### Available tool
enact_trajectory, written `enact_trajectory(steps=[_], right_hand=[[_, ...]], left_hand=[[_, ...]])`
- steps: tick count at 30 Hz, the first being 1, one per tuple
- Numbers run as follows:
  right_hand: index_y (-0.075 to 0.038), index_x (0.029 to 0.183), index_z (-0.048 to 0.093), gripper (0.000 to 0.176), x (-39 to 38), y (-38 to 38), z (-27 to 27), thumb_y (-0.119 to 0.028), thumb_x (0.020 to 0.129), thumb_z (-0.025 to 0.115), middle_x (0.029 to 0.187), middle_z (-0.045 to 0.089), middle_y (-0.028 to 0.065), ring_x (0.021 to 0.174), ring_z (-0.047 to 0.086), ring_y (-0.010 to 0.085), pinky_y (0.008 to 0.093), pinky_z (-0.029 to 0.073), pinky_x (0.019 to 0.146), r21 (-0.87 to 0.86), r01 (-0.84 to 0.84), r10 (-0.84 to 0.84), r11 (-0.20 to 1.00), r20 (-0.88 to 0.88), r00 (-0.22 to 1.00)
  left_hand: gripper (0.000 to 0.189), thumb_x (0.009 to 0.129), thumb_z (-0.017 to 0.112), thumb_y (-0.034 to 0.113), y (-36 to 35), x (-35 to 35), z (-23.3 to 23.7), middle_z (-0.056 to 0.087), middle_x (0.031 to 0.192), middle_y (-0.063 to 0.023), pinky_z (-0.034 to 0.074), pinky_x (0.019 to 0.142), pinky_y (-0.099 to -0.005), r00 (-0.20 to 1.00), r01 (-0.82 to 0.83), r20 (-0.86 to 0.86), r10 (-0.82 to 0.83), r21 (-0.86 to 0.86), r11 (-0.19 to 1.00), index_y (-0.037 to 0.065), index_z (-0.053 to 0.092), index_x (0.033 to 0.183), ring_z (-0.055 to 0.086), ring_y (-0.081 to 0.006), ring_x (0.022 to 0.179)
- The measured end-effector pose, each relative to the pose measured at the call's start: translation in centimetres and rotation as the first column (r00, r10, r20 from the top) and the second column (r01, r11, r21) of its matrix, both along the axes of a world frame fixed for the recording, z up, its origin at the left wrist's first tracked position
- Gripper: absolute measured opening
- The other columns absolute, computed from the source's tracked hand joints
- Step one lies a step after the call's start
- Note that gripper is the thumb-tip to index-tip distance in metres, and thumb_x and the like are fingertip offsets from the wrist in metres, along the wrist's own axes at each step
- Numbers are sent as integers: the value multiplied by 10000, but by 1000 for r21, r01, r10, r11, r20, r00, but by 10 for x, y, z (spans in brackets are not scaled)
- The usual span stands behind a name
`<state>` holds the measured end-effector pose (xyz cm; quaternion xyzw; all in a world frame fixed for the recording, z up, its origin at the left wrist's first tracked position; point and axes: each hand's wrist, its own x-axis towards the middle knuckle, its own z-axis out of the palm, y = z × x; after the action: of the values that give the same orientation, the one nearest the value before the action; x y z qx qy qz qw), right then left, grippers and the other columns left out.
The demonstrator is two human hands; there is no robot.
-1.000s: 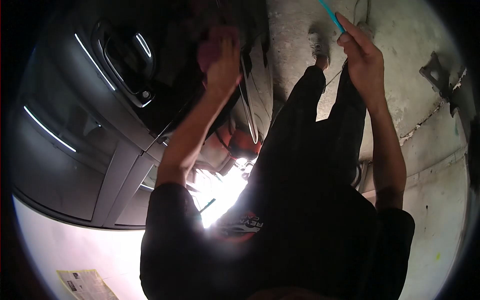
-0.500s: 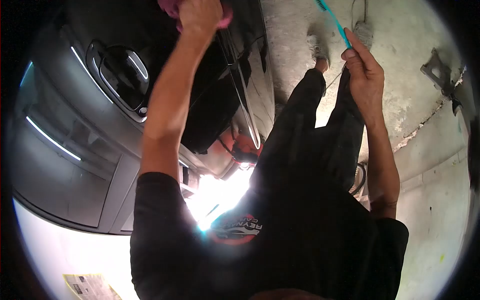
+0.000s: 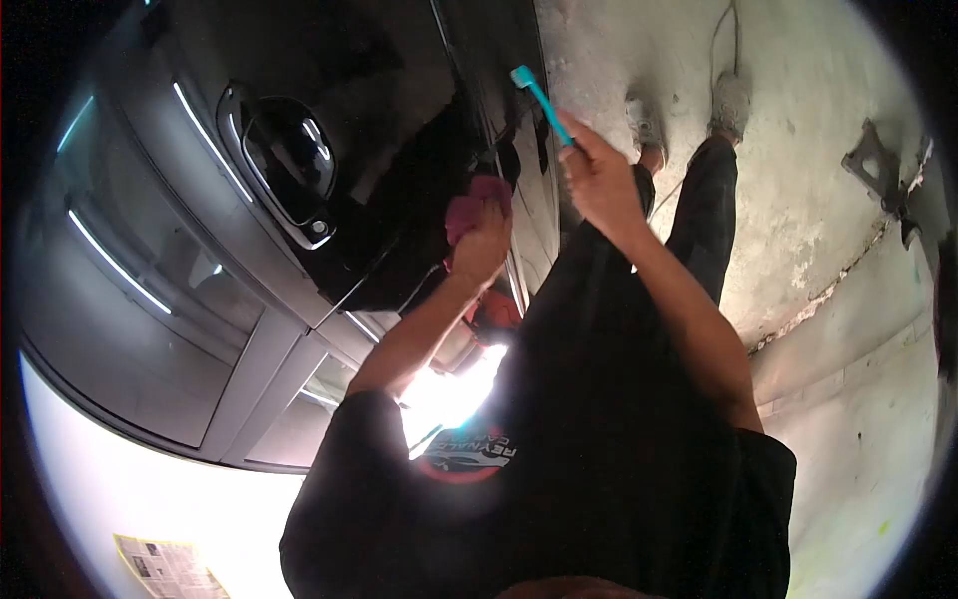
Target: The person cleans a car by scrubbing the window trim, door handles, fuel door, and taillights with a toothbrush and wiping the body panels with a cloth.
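Observation:
My left hand [image 3: 481, 245] is closed on a pink cloth [image 3: 477, 207], pressed against the lower part of a glossy black car door [image 3: 369, 60]. In my right hand [image 3: 602, 185] is the handle of a turquoise toothbrush [image 3: 544, 105]. Its head points up and left, overlapping the lower edge of the door in this view. A black door handle [image 3: 289, 155] lies up and left of my left hand.
Car windows [image 3: 130, 329] with light streaks fill the left side. Behind my left arm is a red object [image 3: 494, 311] near a bright glare. A dark metal bracket-like piece [image 3: 876, 165] stands on the concrete floor [image 3: 798, 90] at right. Newspaper [image 3: 165, 567] shows at lower left.
My left hand has come down and right along the door with the cloth. My right hand has swung left with the toothbrush, closer to the door.

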<state>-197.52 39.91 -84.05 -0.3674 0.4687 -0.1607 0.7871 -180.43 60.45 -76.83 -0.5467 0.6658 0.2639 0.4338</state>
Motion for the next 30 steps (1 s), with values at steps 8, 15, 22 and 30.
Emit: enact_trajectory(steps=[8,15,22,30], right_hand=[[-80,1428,607,452,143,-23,-20,-75,976,621,938,719,142,697,615,178,342,530,708,-339,118,-139,933,-37,990],[-125,1460,594,496,127,46,-11,-49,971,625,919,690,141,752,642,203,336,537,749,-324,-36,-6,945,-128,992],[-108,1473,579,487,58,166,11,-13,996,599,882,620,87,771,608,159,301,524,743,-152,-99,86,983,-88,992],[-81,1450,595,458,77,136,6,-17,997,602,931,657,75,816,618,128,280,523,759,-75,-72,64,995,-111,992]], left_hand=[[484,868,588,63,26,-64,24,656,1049,-216,566,833,-474,743,-585,-95,662,388,712,21,579,1351,687,-362,963],[482,856,564,59,96,-81,4,691,1054,-216,561,833,-541,522,-761,-171,835,348,547,35,589,1336,707,-405,980],[423,861,528,44,127,-68,-6,692,1079,-233,536,913,-518,533,-743,-248,809,321,587,6,619,1273,690,-401,1031],[342,903,522,33,129,-72,-11,695,1053,-213,504,1014,-476,534,-769,-263,803,243,591,26,651,1219,667,-368,1114]])
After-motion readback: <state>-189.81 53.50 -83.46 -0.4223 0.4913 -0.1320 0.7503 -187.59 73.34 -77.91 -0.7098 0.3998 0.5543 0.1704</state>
